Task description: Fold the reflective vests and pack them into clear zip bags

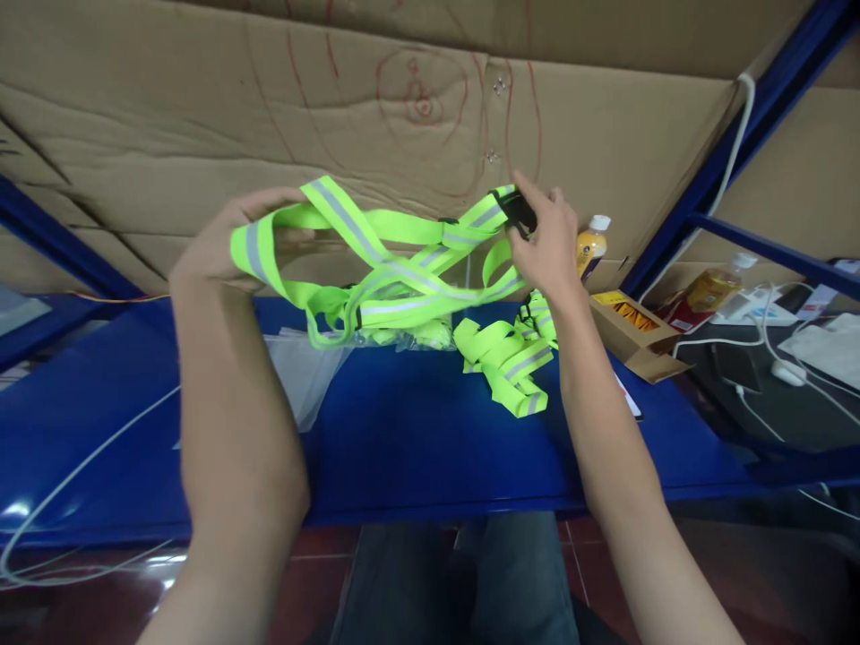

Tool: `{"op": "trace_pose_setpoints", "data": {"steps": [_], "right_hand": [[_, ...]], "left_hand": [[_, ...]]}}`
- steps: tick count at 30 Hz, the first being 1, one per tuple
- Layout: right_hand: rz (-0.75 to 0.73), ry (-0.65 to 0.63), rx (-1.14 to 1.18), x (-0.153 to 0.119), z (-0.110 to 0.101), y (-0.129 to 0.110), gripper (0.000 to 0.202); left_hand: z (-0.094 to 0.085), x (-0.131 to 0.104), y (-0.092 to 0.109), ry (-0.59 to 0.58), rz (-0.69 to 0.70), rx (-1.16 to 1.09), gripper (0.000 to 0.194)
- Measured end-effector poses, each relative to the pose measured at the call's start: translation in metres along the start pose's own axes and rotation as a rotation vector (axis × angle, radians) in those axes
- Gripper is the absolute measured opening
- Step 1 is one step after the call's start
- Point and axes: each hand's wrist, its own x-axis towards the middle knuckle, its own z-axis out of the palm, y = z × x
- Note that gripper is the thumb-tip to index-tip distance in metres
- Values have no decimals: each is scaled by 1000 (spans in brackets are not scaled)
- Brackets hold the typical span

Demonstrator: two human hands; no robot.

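Observation:
A fluorescent yellow-green reflective strap vest (396,269) with grey stripes is held up above the blue shelf, stretched between both hands. On the left, my left hand (225,235) has its fingers through a loop of the strap, which hangs around them; the strap partly hides the fingers. At the other end, my right hand (547,237) pinches the vest by a black buckle (517,212) between thumb and fingers. Below it, a second bundle of reflective straps (507,358) lies loosely folded on the shelf. More of the same straps in clear plastic (430,336) sit behind the held vest.
Clear plastic bags (305,367) lie on the blue shelf (430,448). To the right stand a yellow drink bottle (592,244), an open cardboard box (635,336) with orange packets, and another bottle (716,291) among white cables. Marked cardboard (336,116) forms the back wall.

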Motion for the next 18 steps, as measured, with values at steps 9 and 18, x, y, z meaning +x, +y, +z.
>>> {"op": "trace_pose_setpoints", "data": {"steps": [9,18], "right_hand": [[48,50,-77,0,15,5,65],[-170,-34,71,0,-2,-9,57]], "left_hand": [[2,-2,16,111,13,48,66],[15,16,28,633,108,336,33]]}}
